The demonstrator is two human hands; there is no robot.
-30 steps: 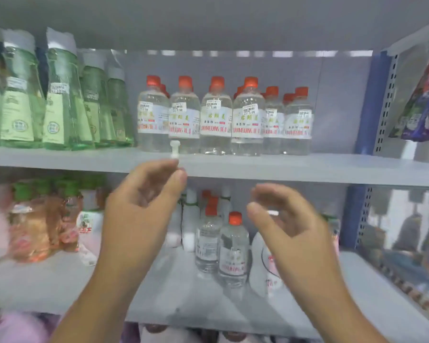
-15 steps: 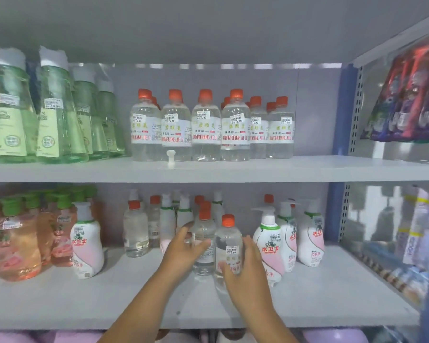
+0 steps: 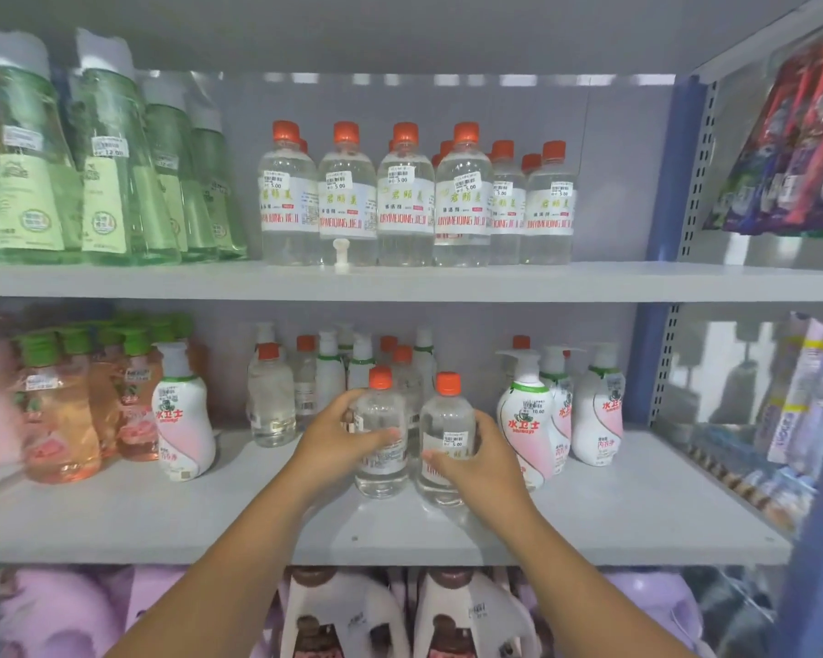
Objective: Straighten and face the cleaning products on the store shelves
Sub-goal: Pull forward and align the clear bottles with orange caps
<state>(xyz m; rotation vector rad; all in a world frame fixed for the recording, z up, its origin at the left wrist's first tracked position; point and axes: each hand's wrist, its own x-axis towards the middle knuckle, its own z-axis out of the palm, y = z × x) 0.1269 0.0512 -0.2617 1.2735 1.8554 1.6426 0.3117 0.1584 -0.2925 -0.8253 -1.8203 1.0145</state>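
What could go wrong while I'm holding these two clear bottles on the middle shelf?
1. The left hand and right hand each grip a clear bottle standing close together; turning one could knock the other over.
2. The white pump bottle stands right beside the right hand, so a sideways move could tip it.

On the middle shelf (image 3: 637, 505) I see two bottles side by side at the front: my left hand (image 3: 333, 444) grips the left bottle (image 3: 381, 439), my right hand (image 3: 476, 463) the right bottle (image 3: 447, 429). Pump bottles (image 3: 526, 420) stand just right; more bottles (image 3: 269, 396) stand behind and to the left.
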